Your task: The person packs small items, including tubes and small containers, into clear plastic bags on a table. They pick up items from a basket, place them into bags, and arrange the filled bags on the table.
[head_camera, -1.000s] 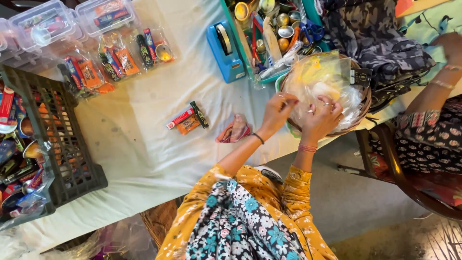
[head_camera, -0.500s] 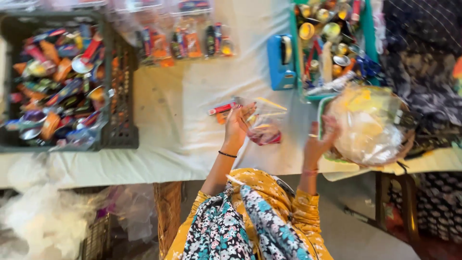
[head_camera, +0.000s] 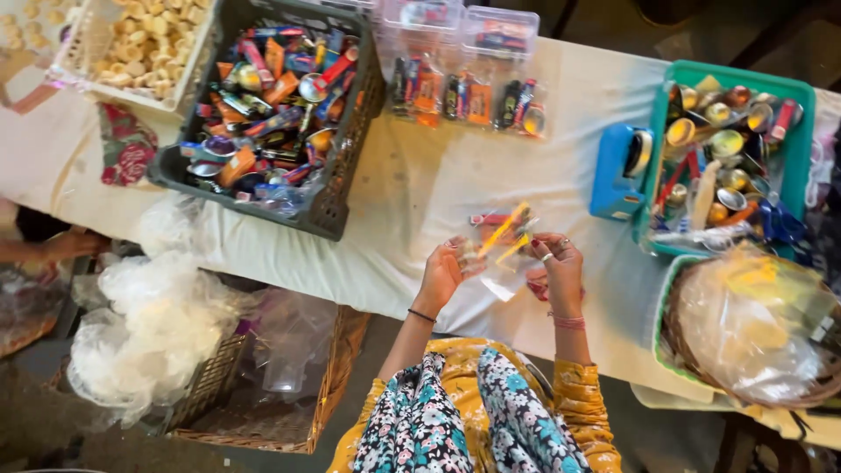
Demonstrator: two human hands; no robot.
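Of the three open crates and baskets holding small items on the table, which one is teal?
The teal basket at the right end; the crate in the middle is dark grey, and the tray at the left end is white.

Both hands off bagged basket, now mid-desk. Left hand and right hand together pinch clear packet with yellow-orange items. View swung left: dark crate fully visible.

I am looking down on a long table draped in white cloth, daylight falling evenly across it, grey floor showing below beside a wicker basket.
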